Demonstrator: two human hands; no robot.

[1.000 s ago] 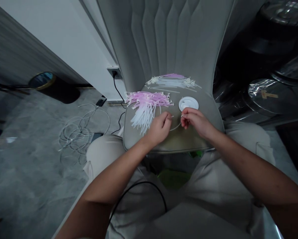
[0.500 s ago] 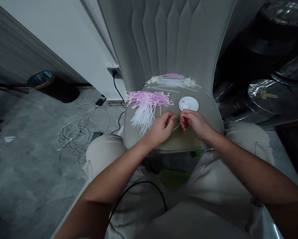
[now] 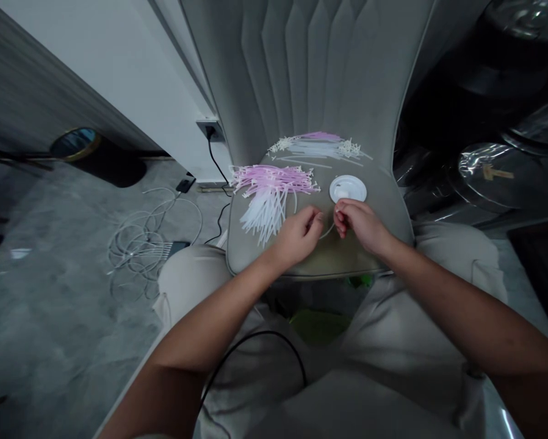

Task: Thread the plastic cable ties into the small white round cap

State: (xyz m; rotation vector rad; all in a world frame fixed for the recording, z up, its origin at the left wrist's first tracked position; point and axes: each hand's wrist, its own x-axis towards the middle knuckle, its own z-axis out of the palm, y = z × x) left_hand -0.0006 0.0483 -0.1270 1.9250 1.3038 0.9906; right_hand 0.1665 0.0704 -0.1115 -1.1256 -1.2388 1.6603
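Observation:
My left hand [image 3: 300, 234] is closed in a pinch over the front of the chair seat. Facing it, my right hand [image 3: 360, 224] is also closed, fingertips curled together. A thin pale flexible stick [image 3: 328, 233] runs in a shallow curve between the two hands, its ends hidden in the fingers. Just beyond my right hand sits a small round white dish [image 3: 332, 190] with a whitish lump in it. Left of the dish lies a pile of thin pink sticks [image 3: 274, 178] with small pale tips, and white sticks [image 3: 265, 213] fan out below them.
Another row of white and pink sticks [image 3: 317, 148] lies at the back of the grey chair seat [image 3: 379, 183]. Coiled cable [image 3: 139, 250] is on the floor at left, near a dark cylindrical bin [image 3: 104, 160]. Black plastic-wrapped objects [image 3: 484, 177] stand at right.
My right hand has shifted very slightly to the right, and a little more of the pale stick shows between the hands. The piles and the dish stay put.

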